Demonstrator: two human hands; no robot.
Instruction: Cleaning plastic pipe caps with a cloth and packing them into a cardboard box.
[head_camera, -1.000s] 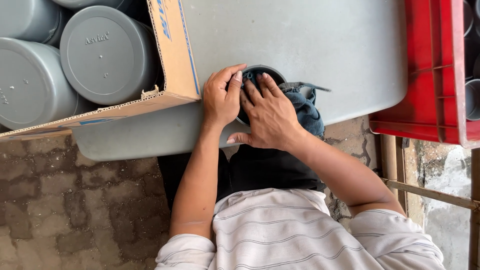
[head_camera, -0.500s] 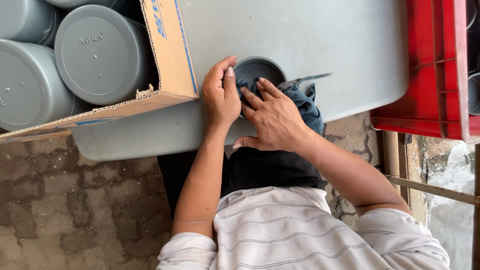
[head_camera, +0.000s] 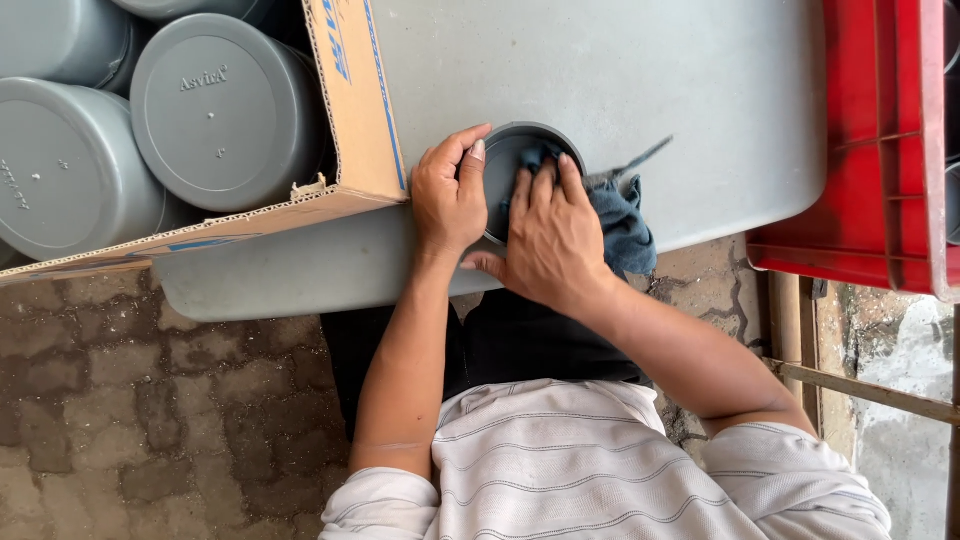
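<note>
A round grey plastic cap (head_camera: 505, 165) lies open side up on the grey table (head_camera: 620, 90) near its front edge. My left hand (head_camera: 448, 195) grips the cap's left rim, thumb and fingers curled round it. My right hand (head_camera: 548, 235) presses a blue cloth (head_camera: 620, 220) down into the cap's hollow, fingers spread over the cloth. Part of the cloth hangs out over the cap's right side and the table edge. Most of the cap lies hidden beneath both hands.
A cardboard box (head_camera: 355, 110) at the left holds several large grey caps (head_camera: 215, 110). A red plastic crate (head_camera: 870, 150) stands at the right on a metal frame. Grey paving stones (head_camera: 150, 420) lie below.
My right hand has slid the cloth further into the cap, fingers now reaching its far side. My left hand has kept its hold on the rim. The view has shifted slightly.
</note>
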